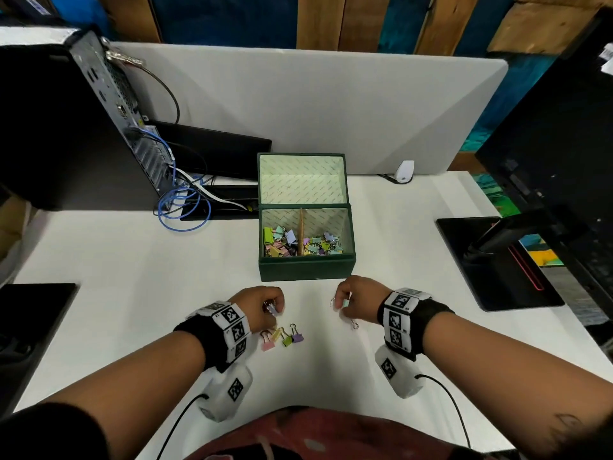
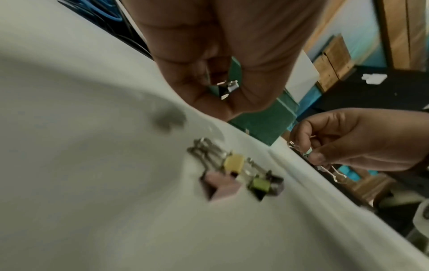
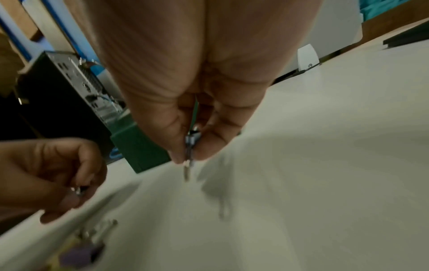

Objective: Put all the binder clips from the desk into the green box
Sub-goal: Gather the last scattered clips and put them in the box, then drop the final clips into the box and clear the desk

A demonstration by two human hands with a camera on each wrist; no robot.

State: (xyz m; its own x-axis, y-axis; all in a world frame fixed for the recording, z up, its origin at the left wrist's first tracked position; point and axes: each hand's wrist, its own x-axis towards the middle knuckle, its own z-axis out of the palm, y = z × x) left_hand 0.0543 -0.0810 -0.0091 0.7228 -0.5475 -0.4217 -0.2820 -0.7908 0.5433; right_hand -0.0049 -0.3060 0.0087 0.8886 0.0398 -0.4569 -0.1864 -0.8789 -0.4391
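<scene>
The green box (image 1: 306, 268) stands open on the white desk, lid up, with many pastel binder clips (image 1: 303, 242) inside on both sides of a divider. Just in front of it my left hand (image 1: 265, 305) pinches a binder clip (image 2: 228, 88) above the desk. My right hand (image 1: 350, 302) grips light binder clips (image 1: 345, 303), and wire handles (image 2: 334, 175) hang below its fingers. Several clips lie on the desk beside my left hand: pink (image 1: 267, 345), yellow (image 1: 277, 333), green (image 1: 287, 340), purple (image 1: 297, 336).
A computer tower (image 1: 76, 127) with blue cables (image 1: 180, 210) stands at the back left. A black monitor base (image 1: 491, 260) sits at the right, a dark pad (image 1: 33, 313) at the left edge. A white partition (image 1: 331, 104) closes the back.
</scene>
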